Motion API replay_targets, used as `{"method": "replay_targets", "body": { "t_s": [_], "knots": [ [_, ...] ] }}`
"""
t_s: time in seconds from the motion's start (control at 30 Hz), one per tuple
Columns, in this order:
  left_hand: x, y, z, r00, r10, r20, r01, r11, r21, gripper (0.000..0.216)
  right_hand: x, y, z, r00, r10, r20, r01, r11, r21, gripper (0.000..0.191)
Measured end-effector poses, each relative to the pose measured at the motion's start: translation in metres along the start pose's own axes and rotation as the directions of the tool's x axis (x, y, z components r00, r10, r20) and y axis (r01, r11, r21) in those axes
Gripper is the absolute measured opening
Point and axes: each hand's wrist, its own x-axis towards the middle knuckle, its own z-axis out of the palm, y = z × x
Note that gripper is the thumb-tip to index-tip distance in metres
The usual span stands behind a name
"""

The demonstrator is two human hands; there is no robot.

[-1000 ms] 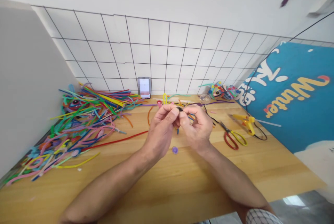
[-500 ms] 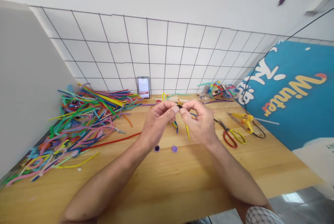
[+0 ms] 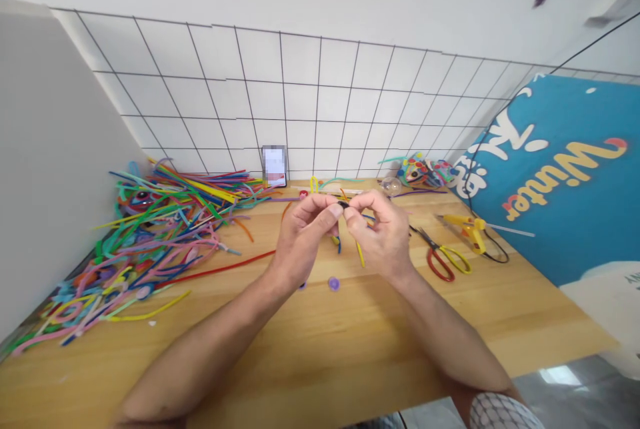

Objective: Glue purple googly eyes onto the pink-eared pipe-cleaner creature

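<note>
My left hand (image 3: 300,236) and my right hand (image 3: 381,232) meet over the middle of the table, fingertips pinched. Between them is a small black piece of pipe cleaner (image 3: 343,204), mostly hidden by the thumbs and fingers; its exact shape is hard to make out. On the wood below lies a small purple coil (image 3: 333,284). A second small dark and purple coil (image 3: 303,286) peeks out from under my left wrist. Behind my hands, a yellow pipe cleaner (image 3: 360,254) and a blue one (image 3: 339,246) show in part.
A large tangle of coloured pipe cleaners (image 3: 165,236) covers the table's left side. Scissors (image 3: 443,259) and a yellow glue gun (image 3: 467,230) lie at right. A phone (image 3: 275,166) leans on the back wall grid. Colourful fuzzy crafts (image 3: 425,171) sit at back right.
My left hand and forearm have shifted slightly, now covering most of the dark-centred purple coil. Both hands keep their pinch on the black piece.
</note>
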Motion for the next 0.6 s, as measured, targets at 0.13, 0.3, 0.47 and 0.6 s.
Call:
{"method": "replay_targets", "body": {
  "t_s": [0.13,0.3,0.47,0.6],
  "knots": [
    [0.0,0.001,0.001,1.0,-0.009,-0.004,0.009,1.0,0.003,0.032,-0.003,0.001,0.003,0.999,0.025,-0.03,-0.025,1.0,-0.001,0.012],
    [0.0,0.0,0.001,1.0,-0.016,-0.021,0.016,1.0,-0.014,0.034,-0.006,0.004,0.007,0.998,0.035,-0.054,-0.034,0.999,0.021,0.013],
    [-0.001,-0.005,0.002,0.999,-0.018,-0.037,0.017,1.0,-0.026,0.035,-0.008,0.008,0.01,0.995,0.061,-0.076,-0.059,0.998,0.035,0.013],
    [-0.001,-0.008,0.002,0.999,-0.018,-0.041,0.016,0.999,-0.038,0.034,-0.01,0.013,0.012,0.994,0.07,-0.078,-0.066,0.996,0.053,0.011]
  ]
}}
